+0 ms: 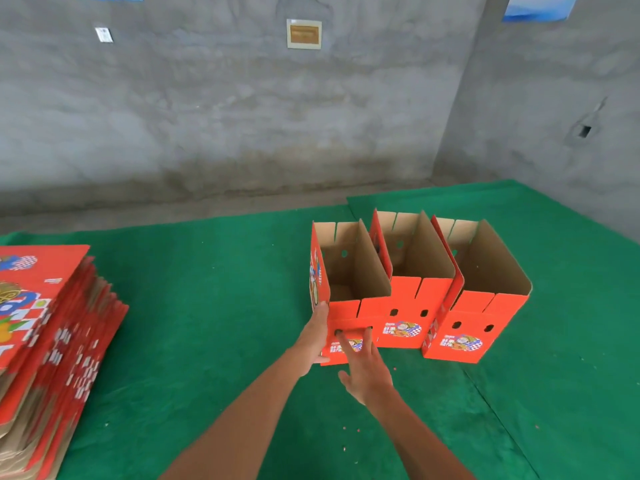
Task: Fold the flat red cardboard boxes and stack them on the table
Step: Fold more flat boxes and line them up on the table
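Three folded red cardboard boxes stand upright and open-topped in a row on the green table cover (214,306). The left box (346,289) touches the middle box (408,306), and the right box (478,313) stands beside that. My left hand (313,337) lies flat with straight fingers against the left box's near left corner. My right hand (367,368) has its fingers spread and straight, the fingertips touching the front face of the same box. A tall stack of flat red boxes (48,341) lies at the left edge of the table.
A grey concrete wall (242,116) runs behind the table, with a corner at the right. The green cover has a seam (498,410) running diagonally at the right. Small scraps dot the cover near my arms.
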A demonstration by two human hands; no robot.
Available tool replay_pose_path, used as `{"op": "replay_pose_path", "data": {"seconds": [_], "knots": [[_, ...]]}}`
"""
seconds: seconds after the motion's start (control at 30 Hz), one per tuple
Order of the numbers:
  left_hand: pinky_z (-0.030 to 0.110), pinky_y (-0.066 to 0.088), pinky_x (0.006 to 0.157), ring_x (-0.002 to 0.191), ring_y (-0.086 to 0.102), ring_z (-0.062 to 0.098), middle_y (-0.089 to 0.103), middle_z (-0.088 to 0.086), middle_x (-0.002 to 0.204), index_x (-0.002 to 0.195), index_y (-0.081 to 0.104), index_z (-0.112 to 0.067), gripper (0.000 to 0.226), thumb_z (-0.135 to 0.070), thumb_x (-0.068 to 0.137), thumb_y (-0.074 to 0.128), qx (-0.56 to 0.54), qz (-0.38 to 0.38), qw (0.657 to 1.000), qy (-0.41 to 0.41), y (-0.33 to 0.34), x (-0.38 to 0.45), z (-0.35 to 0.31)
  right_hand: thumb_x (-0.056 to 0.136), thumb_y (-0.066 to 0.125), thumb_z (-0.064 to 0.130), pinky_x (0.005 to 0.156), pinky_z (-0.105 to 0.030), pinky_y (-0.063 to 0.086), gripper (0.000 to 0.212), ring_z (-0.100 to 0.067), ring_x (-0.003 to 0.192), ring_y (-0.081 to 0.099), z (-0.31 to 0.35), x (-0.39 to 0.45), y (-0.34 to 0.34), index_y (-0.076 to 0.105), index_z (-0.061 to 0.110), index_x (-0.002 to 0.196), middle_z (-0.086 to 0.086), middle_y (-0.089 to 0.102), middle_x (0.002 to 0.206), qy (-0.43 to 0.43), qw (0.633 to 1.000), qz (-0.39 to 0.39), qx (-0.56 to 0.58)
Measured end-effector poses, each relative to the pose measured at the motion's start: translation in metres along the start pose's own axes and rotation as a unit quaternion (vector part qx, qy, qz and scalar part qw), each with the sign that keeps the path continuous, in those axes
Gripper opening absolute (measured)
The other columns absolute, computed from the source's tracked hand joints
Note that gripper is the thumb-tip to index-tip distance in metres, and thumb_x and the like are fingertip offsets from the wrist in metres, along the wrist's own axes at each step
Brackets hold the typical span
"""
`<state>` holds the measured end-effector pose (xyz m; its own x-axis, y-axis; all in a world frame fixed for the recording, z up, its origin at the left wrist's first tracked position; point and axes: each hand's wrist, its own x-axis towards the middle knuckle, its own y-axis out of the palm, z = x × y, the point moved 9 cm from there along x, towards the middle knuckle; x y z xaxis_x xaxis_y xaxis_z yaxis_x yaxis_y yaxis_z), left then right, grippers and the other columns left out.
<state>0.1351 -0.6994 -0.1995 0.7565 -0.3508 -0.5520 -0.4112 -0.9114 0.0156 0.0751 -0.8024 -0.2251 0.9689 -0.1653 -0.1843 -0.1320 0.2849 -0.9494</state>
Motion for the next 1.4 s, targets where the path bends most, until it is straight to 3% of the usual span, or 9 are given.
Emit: {"op": "replay_pose_path", "data": {"seconds": [0.3, 0.37, 0.47, 0.57, 0.7, 0.87, 0.97, 1.23, 1.4], "knots": [[0.055, 0.038, 0.114, 0.145, 0.045, 0.025, 0.043, 0.002, 0.160, 0.160, 0.034, -0.031, 0.069, -0.070, 0.104, 0.019, -0.036, 0.003, 0.999, 0.011, 0.009, 0.045, -0.033, 0.105, 0.051, 0.023, 0.119, -0.046, 0.037, 0.073, -0.044, 0.154, 0.020, -0.007, 0.049, -0.013, 0.010, 0.037, 0.164, -0.031, -0.012, 0.165, 0.013, 1.000, -0.006, -0.006], [0.055, 0.041, 0.113, 0.140, 0.050, 0.027, 0.051, 0.001, 0.151, 0.153, 0.043, -0.030, 0.062, -0.065, 0.106, 0.022, -0.042, -0.011, 0.999, 0.010, 0.002, 0.042, -0.032, 0.105, 0.048, 0.019, 0.109, -0.045, 0.047, 0.068, -0.042, 0.147, 0.036, 0.002, 0.048, -0.019, 0.017, 0.032, 0.164, -0.028, 0.009, 0.165, 0.037, 0.999, -0.026, -0.003], [0.049, 0.047, 0.103, 0.116, 0.059, 0.027, 0.060, -0.010, 0.108, 0.117, 0.054, -0.035, 0.032, -0.053, 0.110, 0.029, -0.018, -0.043, 0.998, 0.037, -0.021, 0.027, -0.035, 0.107, 0.044, 0.021, 0.090, -0.043, 0.056, 0.050, -0.034, 0.119, 0.063, 0.040, 0.046, -0.035, 0.036, 0.021, 0.156, -0.016, 0.057, 0.136, 0.014, 0.998, -0.066, 0.005], [0.040, 0.048, 0.106, 0.113, 0.062, 0.024, 0.066, -0.005, 0.108, 0.108, 0.064, -0.027, 0.023, -0.036, 0.109, 0.043, 0.057, -0.106, 0.985, 0.127, -0.070, 0.001, -0.051, 0.106, 0.044, 0.024, 0.081, -0.041, 0.054, 0.038, -0.032, 0.105, 0.066, 0.098, 0.046, -0.056, 0.050, 0.017, 0.143, -0.011, 0.065, 0.116, -0.057, 0.993, -0.106, 0.016], [0.032, 0.051, 0.091, 0.104, 0.068, 0.018, 0.073, -0.007, 0.116, 0.116, 0.072, -0.025, 0.026, -0.033, 0.106, 0.050, 0.233, -0.257, 0.913, 0.214, -0.173, -0.064, -0.074, 0.106, 0.047, 0.028, 0.086, -0.037, 0.054, 0.040, -0.024, 0.108, 0.063, 0.197, 0.039, -0.077, 0.049, 0.021, 0.145, -0.004, 0.065, 0.118, -0.148, 0.979, -0.141, 0.018], [0.045, 0.043, 0.107, 0.125, 0.059, 0.030, 0.067, 0.005, 0.133, 0.130, 0.069, -0.018, 0.034, -0.026, 0.098, 0.064, 0.452, -0.438, 0.740, 0.237, -0.328, -0.177, -0.074, 0.108, 0.043, 0.039, 0.096, -0.038, 0.053, 0.045, -0.020, 0.119, 0.062, 0.326, 0.017, -0.077, 0.047, 0.028, 0.151, 0.001, 0.065, 0.132, -0.233, 0.961, -0.129, 0.077], [0.051, 0.036, 0.114, 0.133, 0.053, 0.031, 0.064, 0.005, 0.138, 0.131, 0.068, -0.020, 0.036, -0.028, 0.096, 0.065, 0.480, -0.508, 0.690, 0.188, -0.421, -0.245, -0.051, 0.106, 0.047, 0.045, 0.095, -0.040, 0.055, 0.048, -0.019, 0.121, 0.064, 0.396, 0.003, -0.061, 0.048, 0.030, 0.151, 0.002, 0.066, 0.134, -0.255, 0.953, -0.077, 0.143], [0.057, 0.025, 0.122, 0.148, 0.029, 0.036, 0.038, 0.010, 0.159, 0.153, 0.037, -0.024, 0.083, -0.073, 0.089, 0.058, 0.436, -0.512, 0.740, 0.005, -0.568, -0.325, 0.026, 0.102, 0.057, 0.046, 0.090, -0.042, 0.058, 0.046, -0.020, 0.111, 0.070, 0.516, -0.023, -0.008, 0.055, 0.029, 0.145, 0.000, 0.070, 0.129, -0.273, 0.943, 0.008, 0.191], [0.055, -0.002, 0.125, 0.158, -0.010, 0.040, -0.009, 0.017, 0.172, 0.166, 0.002, -0.019, 0.135, -0.102, 0.066, 0.042, 0.486, -0.420, 0.764, -0.062, -0.573, -0.312, 0.053, 0.100, 0.061, 0.035, 0.084, -0.043, 0.060, 0.033, -0.020, 0.097, 0.071, 0.536, -0.026, 0.018, 0.062, 0.023, 0.130, -0.002, 0.073, 0.108, -0.235, 0.941, 0.044, 0.239]]}}
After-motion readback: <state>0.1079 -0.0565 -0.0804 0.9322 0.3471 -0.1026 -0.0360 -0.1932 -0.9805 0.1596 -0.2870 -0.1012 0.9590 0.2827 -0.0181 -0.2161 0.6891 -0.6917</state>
